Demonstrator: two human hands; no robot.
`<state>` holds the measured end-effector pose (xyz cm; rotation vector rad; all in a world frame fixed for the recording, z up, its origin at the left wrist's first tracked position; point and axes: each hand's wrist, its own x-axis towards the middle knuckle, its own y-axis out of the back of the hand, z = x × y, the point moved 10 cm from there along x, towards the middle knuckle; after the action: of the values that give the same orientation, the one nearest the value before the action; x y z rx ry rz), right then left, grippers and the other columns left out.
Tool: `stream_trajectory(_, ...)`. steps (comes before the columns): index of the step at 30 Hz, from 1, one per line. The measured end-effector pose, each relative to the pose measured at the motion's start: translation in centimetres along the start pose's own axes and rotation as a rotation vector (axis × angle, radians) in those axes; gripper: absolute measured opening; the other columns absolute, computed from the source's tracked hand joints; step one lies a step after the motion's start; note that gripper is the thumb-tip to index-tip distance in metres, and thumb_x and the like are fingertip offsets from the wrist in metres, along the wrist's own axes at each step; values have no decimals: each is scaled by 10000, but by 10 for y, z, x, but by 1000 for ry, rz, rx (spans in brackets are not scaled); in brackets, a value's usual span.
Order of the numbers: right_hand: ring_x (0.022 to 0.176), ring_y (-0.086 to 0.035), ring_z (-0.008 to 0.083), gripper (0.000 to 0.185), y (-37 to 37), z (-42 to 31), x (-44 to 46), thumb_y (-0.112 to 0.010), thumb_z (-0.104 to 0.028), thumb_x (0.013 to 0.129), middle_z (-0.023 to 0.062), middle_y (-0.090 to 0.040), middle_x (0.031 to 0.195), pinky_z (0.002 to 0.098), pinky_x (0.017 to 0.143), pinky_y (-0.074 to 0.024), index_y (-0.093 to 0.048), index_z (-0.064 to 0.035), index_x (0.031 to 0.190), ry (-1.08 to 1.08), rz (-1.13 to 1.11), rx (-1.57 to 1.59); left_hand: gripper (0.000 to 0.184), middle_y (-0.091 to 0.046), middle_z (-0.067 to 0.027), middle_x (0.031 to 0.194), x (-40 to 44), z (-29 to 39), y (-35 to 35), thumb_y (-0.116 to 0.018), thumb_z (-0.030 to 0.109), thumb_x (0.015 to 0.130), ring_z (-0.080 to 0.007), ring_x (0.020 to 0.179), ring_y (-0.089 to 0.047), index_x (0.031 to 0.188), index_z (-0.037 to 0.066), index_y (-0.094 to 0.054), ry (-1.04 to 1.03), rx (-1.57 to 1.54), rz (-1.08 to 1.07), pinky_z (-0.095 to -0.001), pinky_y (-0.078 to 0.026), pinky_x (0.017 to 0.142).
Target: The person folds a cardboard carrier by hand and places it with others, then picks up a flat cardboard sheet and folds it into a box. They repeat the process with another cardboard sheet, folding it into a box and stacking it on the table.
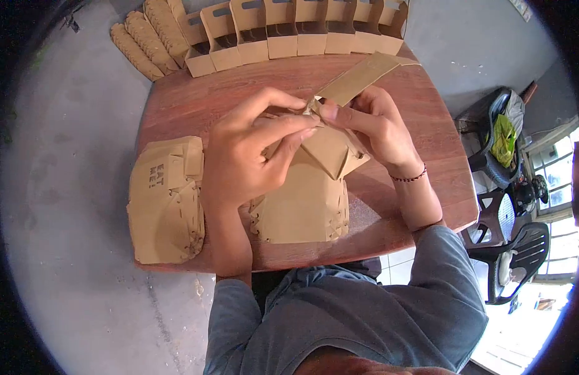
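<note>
Both hands are raised over the middle of the table around a partly folded cardboard piece (359, 80), whose long flap points up to the right. My left hand (258, 140) pinches its edge with thumb and fingers. My right hand (374, 125) grips the same piece from the right, its thumb near the left fingertips. Beneath the hands lies a stack of flat cardboard pieces (302, 209). Left of my left forearm rests another cardboard stack (167, 200), with printed lettering on top. The fingers partly hide the joint between them.
A row of folded cardboard boxes (252, 50) lines the far edge of the wooden table (171, 112). More stacked cardboard (139, 47) leans at the far left corner. Dark chairs (521, 250) and a stool (493, 215) stand to the right, one chair holding bags (503, 140).
</note>
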<state>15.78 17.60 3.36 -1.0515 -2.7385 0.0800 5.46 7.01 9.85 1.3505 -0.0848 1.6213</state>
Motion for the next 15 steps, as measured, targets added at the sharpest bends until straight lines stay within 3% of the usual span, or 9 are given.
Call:
stream_trajectory(7,895,-678,114,303,4,3,1,-704,-128,931,107,-734,1009,250,769,-532,-668,69,1158,14,20,4,219,-712,-84,921,-1,-7,4,-830,-57,712,-196,812,-712,908,31,-787,18,-71,108,-302,-559,705)
stream_trajectory(10,938,-684,118,262,0,-6,-2,-707,-132,936,118,-734,1040,244,795,-536,-674,58,1114,4,38,-13,140,-695,-40,812,2,0,6,-821,2,776,-150,757,-711,882,38,-737,4,-9,109,-263,-555,629)
stream_trajectory(12,803,-651,69,212,0,-11,-5,-711,-137,938,70,-735,927,218,679,-494,-672,39,1049,-23,73,-80,161,-705,-31,806,-9,-31,5,-828,38,791,-133,757,-709,848,39,-677,328,-229,200,-265,-553,636)
stream_trajectory(13,803,-651,69,212,2,-11,-5,-711,-137,938,70,-735,927,218,679,-494,-672,39,1049,-24,72,-79,161,-705,-31,806,-10,-32,5,-828,38,791,-133,757,-709,848,39,-677,329,-228,200,-265,-553,636)
stream_trajectory(15,646,-547,19,164,-2,-6,-6,-699,-143,953,3,-697,767,207,559,-384,-661,9,999,-81,-7,-72,195,-713,-26,800,-11,-38,4,-828,70,808,-128,759,-710,839,44,-637,355,-233,189,-275,-551,635)
